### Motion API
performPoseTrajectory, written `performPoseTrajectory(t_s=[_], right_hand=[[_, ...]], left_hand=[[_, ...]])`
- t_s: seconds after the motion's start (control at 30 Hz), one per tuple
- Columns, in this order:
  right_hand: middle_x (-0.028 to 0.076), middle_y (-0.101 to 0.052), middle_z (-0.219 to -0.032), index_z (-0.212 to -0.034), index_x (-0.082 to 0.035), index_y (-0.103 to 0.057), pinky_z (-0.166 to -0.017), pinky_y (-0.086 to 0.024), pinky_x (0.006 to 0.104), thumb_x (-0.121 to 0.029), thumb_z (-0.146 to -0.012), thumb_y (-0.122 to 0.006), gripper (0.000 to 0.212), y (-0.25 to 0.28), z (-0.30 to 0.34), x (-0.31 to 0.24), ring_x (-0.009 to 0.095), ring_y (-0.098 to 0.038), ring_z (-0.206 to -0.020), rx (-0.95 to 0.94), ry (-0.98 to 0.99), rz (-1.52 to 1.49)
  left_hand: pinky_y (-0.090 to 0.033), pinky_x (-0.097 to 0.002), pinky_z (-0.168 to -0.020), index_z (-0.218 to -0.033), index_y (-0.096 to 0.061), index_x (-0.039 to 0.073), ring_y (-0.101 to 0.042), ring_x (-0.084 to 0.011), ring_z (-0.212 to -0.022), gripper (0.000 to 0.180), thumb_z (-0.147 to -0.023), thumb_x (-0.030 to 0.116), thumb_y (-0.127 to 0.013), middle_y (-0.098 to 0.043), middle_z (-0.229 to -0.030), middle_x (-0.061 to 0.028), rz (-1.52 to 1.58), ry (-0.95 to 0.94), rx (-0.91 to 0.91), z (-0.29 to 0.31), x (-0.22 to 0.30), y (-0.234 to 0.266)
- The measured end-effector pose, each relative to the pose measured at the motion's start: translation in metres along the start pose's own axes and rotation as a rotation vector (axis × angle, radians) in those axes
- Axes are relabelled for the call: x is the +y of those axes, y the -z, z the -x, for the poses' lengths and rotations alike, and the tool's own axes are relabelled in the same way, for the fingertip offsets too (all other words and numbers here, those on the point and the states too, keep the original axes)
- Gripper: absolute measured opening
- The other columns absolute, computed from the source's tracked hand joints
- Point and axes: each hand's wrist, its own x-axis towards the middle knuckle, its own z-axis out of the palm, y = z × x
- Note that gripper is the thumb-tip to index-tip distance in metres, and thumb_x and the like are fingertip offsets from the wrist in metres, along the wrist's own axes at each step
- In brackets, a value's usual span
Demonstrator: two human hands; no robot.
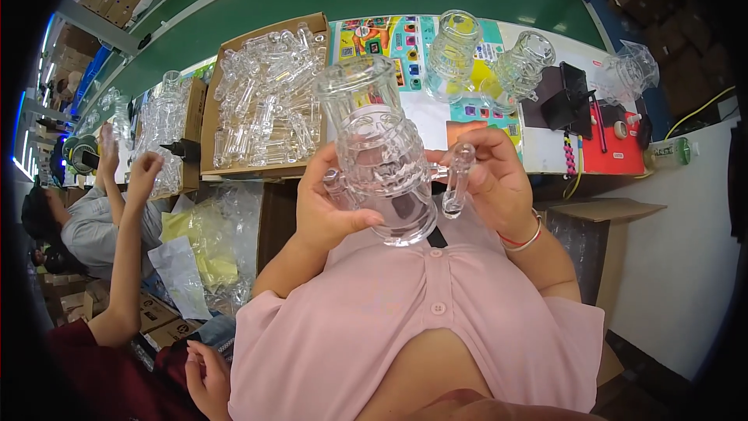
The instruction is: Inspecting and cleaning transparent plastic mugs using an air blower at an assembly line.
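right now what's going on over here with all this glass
A person holds up a large clear glass vessel, the left hand gripping its lower left side. The right hand holds a small glass piece at the vessel's right side; whether the two are joined is hard to tell. Beyond the hands, a cardboard tray holds many small clear pieces, with more glass vessels off to its right.

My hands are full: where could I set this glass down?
Printed mat, between the cardboard box of glass pieces and the glass vessel standing right of it; a smaller patch of red sheet in front of the tape roll. Crowded: the box and around the black stand.
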Motion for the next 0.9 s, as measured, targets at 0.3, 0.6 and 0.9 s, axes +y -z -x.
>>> performPoseTrajectory(t_s=[0.3, 0.6, 0.9], right_hand=[[0.012, -0.050, -0.108, -0.113, -0.001, -0.040, -0.092, -0.040, 0.0351, -0.008, -0.085, -0.055, 0.033, -0.004, 0.009, -0.002, 0.024, -0.052, -0.107, -0.056, 0.130, 0.274], [0.017, -0.049, -0.112, -0.112, -0.001, -0.041, -0.097, -0.034, 0.0410, -0.013, -0.081, -0.061, 0.039, 0.016, 0.017, -0.008, 0.025, -0.052, -0.105, -0.173, 0.194, 0.580], [0.021, -0.047, -0.122, -0.119, 0.003, -0.044, -0.103, -0.023, 0.0437, -0.062, -0.085, -0.020, 0.077, 0.007, 0.013, -0.031, 0.030, -0.041, -0.118, -0.343, -0.046, 0.458]], left_hand=[[-0.042, -0.0307, -0.086, -0.115, -0.045, -0.001, -0.053, -0.0162, -0.100, 0.078, -0.051, 0.018, -0.086, -0.055, -0.108, -0.0109, -0.259, -0.106, -0.047, 0.009, 0.002, 0.000], [-0.039, -0.0310, -0.088, -0.114, -0.044, 0.001, -0.051, -0.0149, -0.099, 0.080, -0.050, 0.021, -0.087, -0.054, -0.107, -0.0086, -0.176, 0.022, -0.053, 0.009, -0.008, -0.002], [-0.038, -0.0376, -0.091, -0.121, -0.043, 0.007, -0.050, -0.0265, -0.103, 0.080, -0.053, 0.018, -0.084, -0.050, -0.114, -0.0128, -0.415, -0.544, -0.598, -0.002, -0.021, -0.020]])
